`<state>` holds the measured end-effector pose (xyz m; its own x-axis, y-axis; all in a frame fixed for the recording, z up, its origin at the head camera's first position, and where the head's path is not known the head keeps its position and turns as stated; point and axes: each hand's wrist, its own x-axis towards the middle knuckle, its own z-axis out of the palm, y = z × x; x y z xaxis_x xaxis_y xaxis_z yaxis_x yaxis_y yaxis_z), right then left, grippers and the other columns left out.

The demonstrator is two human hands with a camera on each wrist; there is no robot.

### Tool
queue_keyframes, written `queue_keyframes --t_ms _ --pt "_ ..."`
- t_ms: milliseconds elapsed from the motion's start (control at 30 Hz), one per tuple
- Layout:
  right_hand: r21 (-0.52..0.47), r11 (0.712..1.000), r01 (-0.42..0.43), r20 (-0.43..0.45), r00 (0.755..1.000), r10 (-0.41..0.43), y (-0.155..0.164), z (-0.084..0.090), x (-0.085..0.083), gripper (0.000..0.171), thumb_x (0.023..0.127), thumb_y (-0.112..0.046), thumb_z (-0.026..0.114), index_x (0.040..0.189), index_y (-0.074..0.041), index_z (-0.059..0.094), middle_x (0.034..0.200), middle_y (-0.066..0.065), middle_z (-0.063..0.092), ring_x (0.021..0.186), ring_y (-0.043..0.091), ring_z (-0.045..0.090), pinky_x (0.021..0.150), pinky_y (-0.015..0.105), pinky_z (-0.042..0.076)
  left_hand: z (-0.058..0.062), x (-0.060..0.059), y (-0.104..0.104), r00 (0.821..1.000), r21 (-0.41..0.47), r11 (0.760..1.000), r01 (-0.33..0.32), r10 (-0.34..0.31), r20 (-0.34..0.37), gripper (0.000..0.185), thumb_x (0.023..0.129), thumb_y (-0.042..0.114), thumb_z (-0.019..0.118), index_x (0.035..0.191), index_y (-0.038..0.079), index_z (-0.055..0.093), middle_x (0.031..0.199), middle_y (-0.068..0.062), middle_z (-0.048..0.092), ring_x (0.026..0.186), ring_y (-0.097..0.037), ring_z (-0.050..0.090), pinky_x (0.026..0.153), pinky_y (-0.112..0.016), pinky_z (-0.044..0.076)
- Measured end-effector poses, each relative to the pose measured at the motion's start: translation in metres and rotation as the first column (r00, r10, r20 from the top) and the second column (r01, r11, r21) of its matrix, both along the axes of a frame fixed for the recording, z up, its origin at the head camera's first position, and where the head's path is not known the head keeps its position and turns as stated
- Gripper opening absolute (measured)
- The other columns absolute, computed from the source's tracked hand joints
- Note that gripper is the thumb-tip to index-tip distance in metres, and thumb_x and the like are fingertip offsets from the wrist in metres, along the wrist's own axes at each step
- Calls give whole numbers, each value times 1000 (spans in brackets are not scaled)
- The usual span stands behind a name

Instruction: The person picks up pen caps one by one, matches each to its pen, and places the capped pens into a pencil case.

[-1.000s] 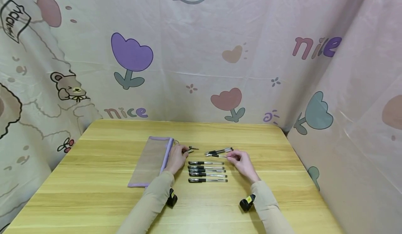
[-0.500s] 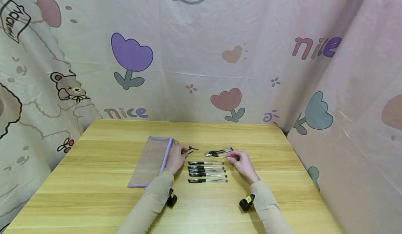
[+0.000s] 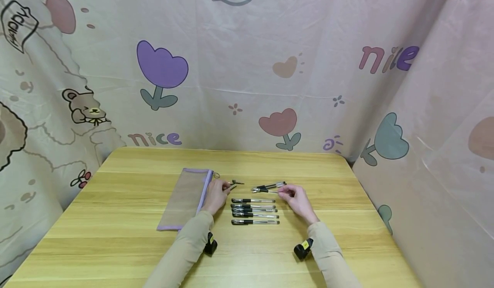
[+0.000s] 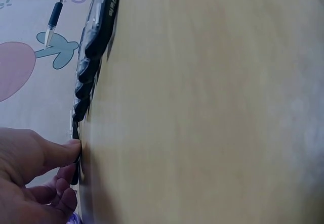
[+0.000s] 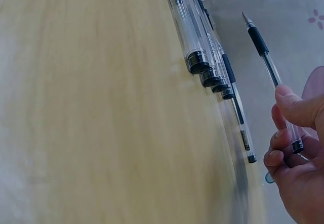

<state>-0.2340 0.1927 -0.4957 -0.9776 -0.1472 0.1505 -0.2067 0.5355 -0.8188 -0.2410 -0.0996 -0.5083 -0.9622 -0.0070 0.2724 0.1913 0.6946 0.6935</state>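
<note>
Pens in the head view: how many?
6 at least: four in a row on the table, at; one behind it; one uncapped in the right hand. More may overlap.

backdrop cloth [image 3: 247,90], above desk's far left corner: "nice", pink and purple letters
backdrop cloth, upper right, above desk's far right corner: "nice", pink, tan, purple
backdrop cloth, top left: black outlined tag, lettering rotated, not readable
pens [image 3: 254,210]: barrel print too small to read
</note>
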Motion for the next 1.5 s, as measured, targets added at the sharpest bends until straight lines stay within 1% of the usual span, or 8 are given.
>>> queue_keyframes --t_ms 167,300,467,533,733,933,1100,1500 --pt "1 1000 1 -1 1000 -1 0 0 -1 11 90 -4 71 100 -4 75 92 8 72 75 8 55 67 18 46 0 0 0 1000 -11 1000 1 -2 -23 6 84 -5 73 89 -4 75 83 -15 70 79 -25 61 74 -38 51" --pt "-4 1000 1 0 1000 -1 -2 2 0 10 90 -5 71 99 -5 75 92 8 72 76 10 56 68 18 46 0 0 -1 999 -14 1000 11 -11 -39 5 84 -5 73 88 -3 74 83 -15 70 79 -26 62 74 -39 52" --pt "-12 1000 -1 1 1000 2 -3 3 0 10 90 -5 71 100 -4 74 93 9 72 76 9 56 68 18 47 -1 1 -2 999 12 999 31 -31 -30 5 87 -3 71 91 -3 73 89 -16 71 85 -29 63 82 -44 53" --pt "-13 1000 -3 1 1000 3 -4 3 0 11 90 -4 71 101 -3 74 94 10 73 76 9 56 68 18 47 0 2 -3 999 39 998 44 -43 -15 6 90 -1 69 94 -2 73 91 -16 72 87 -29 65 85 -45 54" --pt "-11 1000 -11 -6 1000 11 -8 5 1 12 90 -4 71 101 -3 74 97 12 73 76 7 58 69 17 49 0 6 -5 995 89 991 96 -98 19 7 93 5 67 99 3 72 92 -10 73 86 -21 66 82 -36 55" --pt "-14 1000 -26 -20 999 26 -12 6 0 10 90 -3 71 99 -4 74 100 12 74 78 6 58 70 17 50 2 7 -6 985 122 978 171 -173 9 10 94 5 68 102 4 72 93 -7 73 84 -16 64 79 -28 53" --pt "-23 999 -39 -23 999 38 -15 7 0 9 90 -3 72 98 -5 74 95 10 73 77 7 57 70 18 49 4 10 -6 974 125 967 221 -224 13 11 95 7 67 105 3 71 92 -6 72 81 -12 61 75 -23 51" --pt "-40 998 -56 -14 998 55 -20 7 0 9 90 -3 71 98 -4 74 91 10 72 76 9 58 67 17 49 11 12 -3 974 109 968 224 -227 17 12 97 11 66 105 8 73 95 -3 73 78 -9 59 71 -22 48"
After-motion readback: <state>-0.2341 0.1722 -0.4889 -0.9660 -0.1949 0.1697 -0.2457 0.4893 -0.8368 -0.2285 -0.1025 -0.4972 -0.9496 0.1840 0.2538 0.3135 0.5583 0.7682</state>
